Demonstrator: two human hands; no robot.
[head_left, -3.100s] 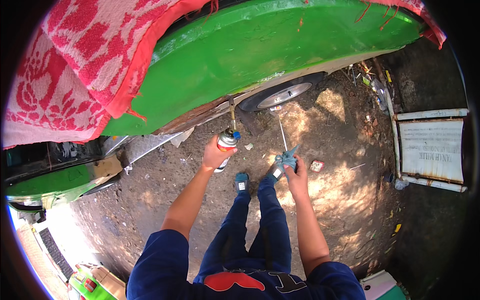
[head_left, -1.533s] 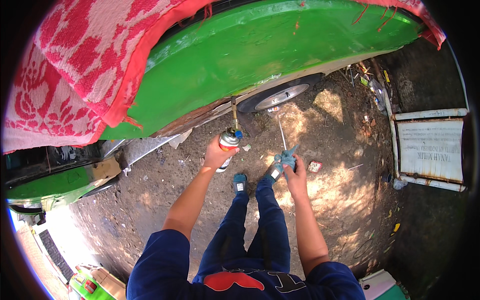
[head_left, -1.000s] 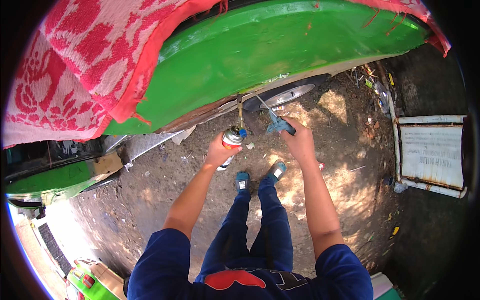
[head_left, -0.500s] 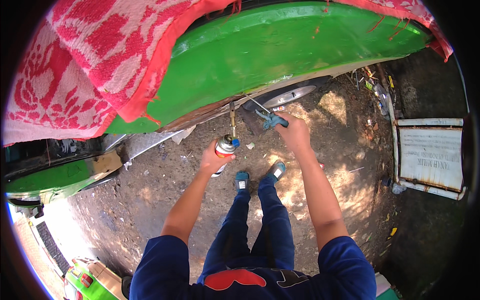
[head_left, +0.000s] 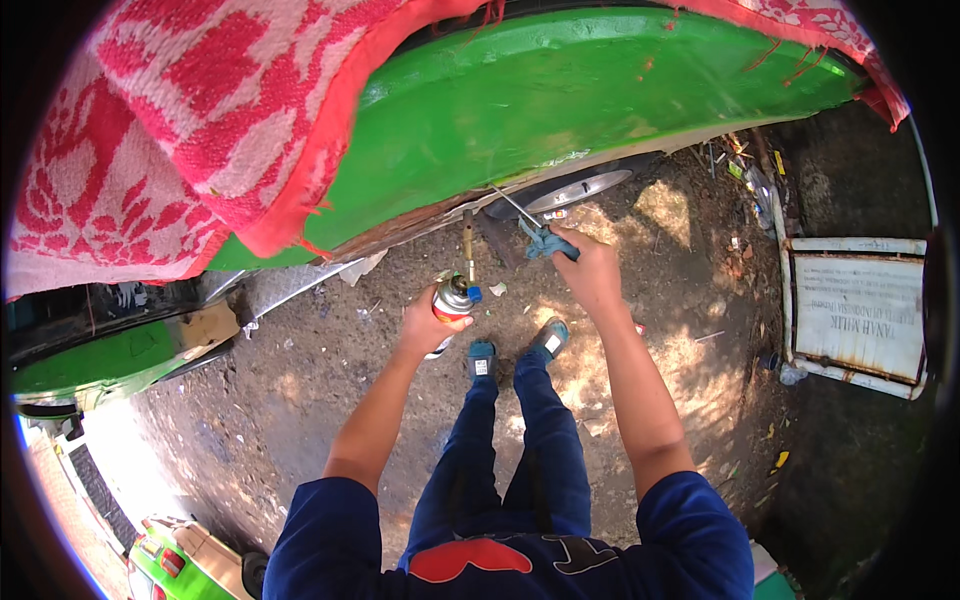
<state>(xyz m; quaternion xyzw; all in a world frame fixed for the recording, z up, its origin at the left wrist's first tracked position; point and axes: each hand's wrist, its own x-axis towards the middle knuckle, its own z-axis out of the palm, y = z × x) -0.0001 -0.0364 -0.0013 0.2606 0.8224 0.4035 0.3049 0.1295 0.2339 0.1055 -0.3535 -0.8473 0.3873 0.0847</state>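
My left hand (head_left: 428, 326) is closed around the can of a gas blowtorch (head_left: 454, 296). The torch's brass nozzle (head_left: 467, 236) points away from me at the lower edge of a green car body (head_left: 520, 105); no flame can be made out. In my right hand (head_left: 592, 272) is the dark handle of a screwdriver-like tool (head_left: 517, 208) with a thin metal shaft. A blue-grey rag (head_left: 542, 243) bunches around it where shaft and handle meet. The shaft's tip reaches up to the car's lower edge, beside a wheel (head_left: 585, 192), whether touching I cannot tell.
A red-and-pink patterned towel (head_left: 200, 130) drapes over the car at upper left. An open green door (head_left: 95, 360) juts out at left. To the right stands a rusty white framed sign (head_left: 860, 310). Litter (head_left: 755, 180) lies on the dirt ground (head_left: 320, 400) beyond the wheel.
The rag has flattened and shifted a little around the tool in my right hand. The torch in my left hand has moved slightly toward me. Both grips stay the same.
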